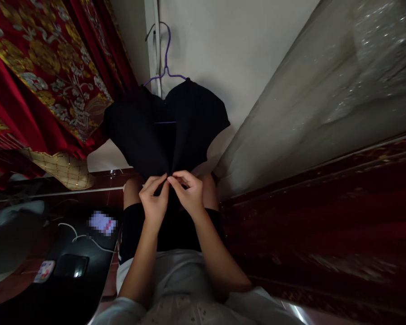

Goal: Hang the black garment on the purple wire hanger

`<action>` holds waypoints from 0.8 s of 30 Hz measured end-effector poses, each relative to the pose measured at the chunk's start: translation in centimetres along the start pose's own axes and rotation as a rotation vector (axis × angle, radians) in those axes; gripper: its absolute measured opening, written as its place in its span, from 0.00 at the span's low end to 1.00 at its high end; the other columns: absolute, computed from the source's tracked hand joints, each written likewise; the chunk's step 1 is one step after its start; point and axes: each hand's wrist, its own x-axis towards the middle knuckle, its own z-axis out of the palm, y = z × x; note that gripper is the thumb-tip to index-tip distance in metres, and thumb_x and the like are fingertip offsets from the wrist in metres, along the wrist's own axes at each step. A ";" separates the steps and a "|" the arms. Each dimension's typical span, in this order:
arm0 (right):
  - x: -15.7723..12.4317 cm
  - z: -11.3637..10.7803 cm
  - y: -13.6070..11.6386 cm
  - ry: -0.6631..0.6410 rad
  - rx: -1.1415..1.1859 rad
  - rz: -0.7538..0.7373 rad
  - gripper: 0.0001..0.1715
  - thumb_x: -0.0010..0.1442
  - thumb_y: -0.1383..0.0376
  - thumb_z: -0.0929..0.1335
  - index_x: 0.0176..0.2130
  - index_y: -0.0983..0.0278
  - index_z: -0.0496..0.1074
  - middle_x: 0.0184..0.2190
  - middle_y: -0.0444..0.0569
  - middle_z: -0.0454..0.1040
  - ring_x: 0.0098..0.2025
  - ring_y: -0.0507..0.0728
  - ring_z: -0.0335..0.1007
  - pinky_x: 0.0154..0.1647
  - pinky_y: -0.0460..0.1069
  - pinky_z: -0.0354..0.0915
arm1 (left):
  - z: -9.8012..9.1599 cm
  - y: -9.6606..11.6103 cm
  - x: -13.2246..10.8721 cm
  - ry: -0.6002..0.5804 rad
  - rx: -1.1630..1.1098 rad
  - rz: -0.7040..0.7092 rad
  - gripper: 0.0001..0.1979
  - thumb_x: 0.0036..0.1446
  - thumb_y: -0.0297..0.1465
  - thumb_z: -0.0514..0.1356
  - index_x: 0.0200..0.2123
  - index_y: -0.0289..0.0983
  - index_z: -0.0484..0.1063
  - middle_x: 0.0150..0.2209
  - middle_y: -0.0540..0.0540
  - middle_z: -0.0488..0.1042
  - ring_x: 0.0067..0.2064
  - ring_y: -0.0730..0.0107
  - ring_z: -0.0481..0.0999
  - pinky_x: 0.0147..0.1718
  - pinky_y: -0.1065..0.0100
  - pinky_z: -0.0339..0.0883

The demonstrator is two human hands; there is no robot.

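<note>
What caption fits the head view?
Both hands, left hand and right hand, pinch a black garment hanging on a purple hanger.

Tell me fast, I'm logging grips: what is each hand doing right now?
Left hand: closed, pinching the black garment.
Right hand: closed, pinching the same garment beside it.

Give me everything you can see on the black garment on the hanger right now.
The black garment is a short-sleeved top of plain, matte dark cloth, draped over a purple hanger hooked high against the pale wall. Its two front edges hang parted at the neck and draw together at the bottom. There the left hand and right hand pinch the cloth between fingertips, side by side. Any fastening is too dark to make out.
</note>
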 end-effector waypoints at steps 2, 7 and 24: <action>0.1 -0.2 0.3 -0.028 -0.014 -0.003 0.10 0.61 0.57 0.72 0.37 0.61 0.77 0.32 0.47 0.79 0.32 0.55 0.77 0.36 0.50 0.73 | -0.2 0.0 0.2 -0.005 0.022 0.012 0.07 0.63 0.27 0.65 0.43 0.37 0.83 0.36 0.45 0.80 0.38 0.67 0.79 0.38 0.67 0.75; 0.3 -0.8 0.9 -0.090 -0.080 -0.092 0.10 0.66 0.57 0.68 0.39 0.61 0.75 0.36 0.48 0.79 0.37 0.55 0.77 0.39 0.50 0.73 | -0.3 -0.2 0.4 -0.024 0.035 -0.006 0.06 0.63 0.27 0.65 0.42 0.36 0.83 0.35 0.45 0.80 0.37 0.68 0.79 0.36 0.69 0.74; 21.9 -1.3 -9.5 -0.128 -0.462 -0.436 0.08 0.68 0.68 0.68 0.35 0.61 0.65 0.28 0.42 0.69 0.42 0.54 0.73 0.49 0.47 0.66 | 3.1 -1.1 2.2 -0.425 0.042 0.109 0.05 0.67 0.29 0.61 0.39 0.37 0.78 0.37 0.42 0.79 0.40 0.61 0.80 0.41 0.62 0.73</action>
